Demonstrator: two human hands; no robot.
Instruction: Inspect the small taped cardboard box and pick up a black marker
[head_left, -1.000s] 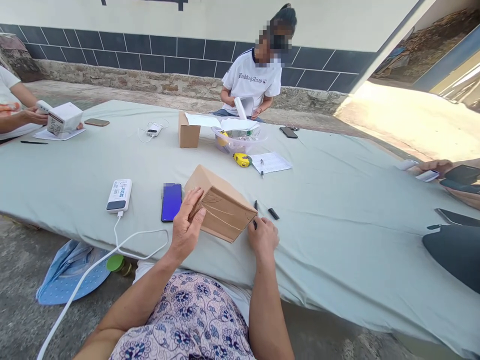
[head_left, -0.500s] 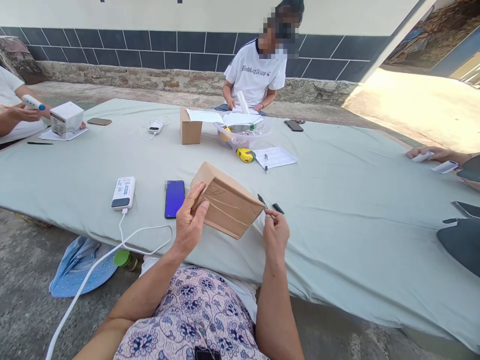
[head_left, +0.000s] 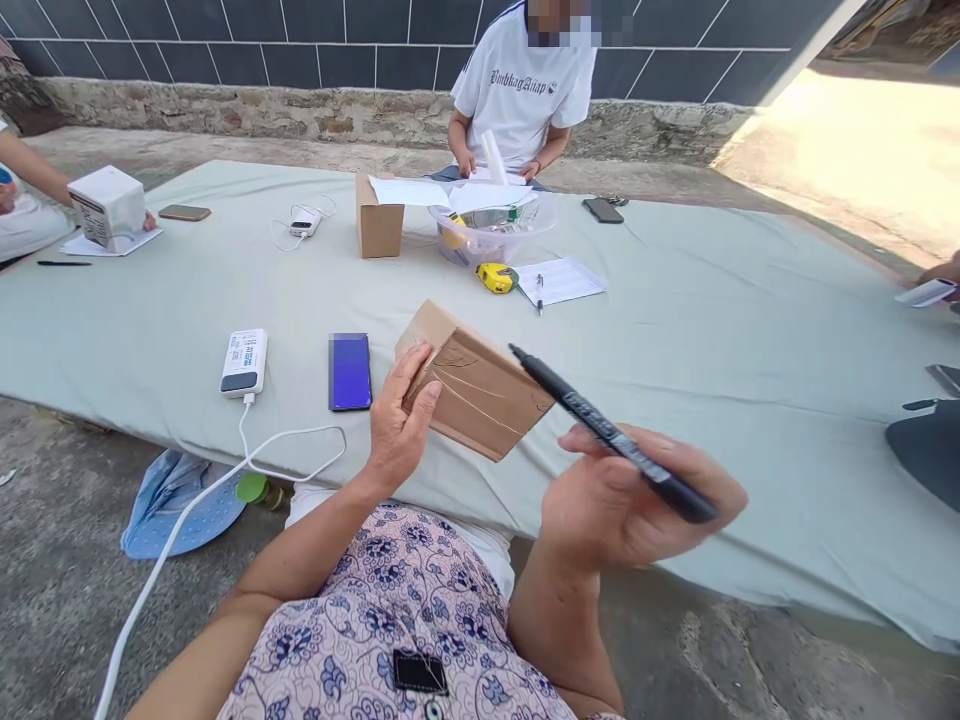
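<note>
My left hand grips a brown cardboard box by its left side, thumb on the face toward me. The box is tilted, with clear tape and faint dark pen marks on that face. My right hand is raised close to the camera and pinches a black marker pen. Uncapped, the marker points up and left, its tip in front of the box's upper edge in the picture. A blue-screened phone lies to the left of my left hand.
A white power bank with a cable lies on the cloth-covered table. Farther back are a tape measure, a paper with a pen, a plastic basket and another cardboard box. People sit across and at both sides.
My right hand has moved away from the box's right corner and up toward the camera with the marker. My left hand still holds the box. The view has tipped down somewhat.
</note>
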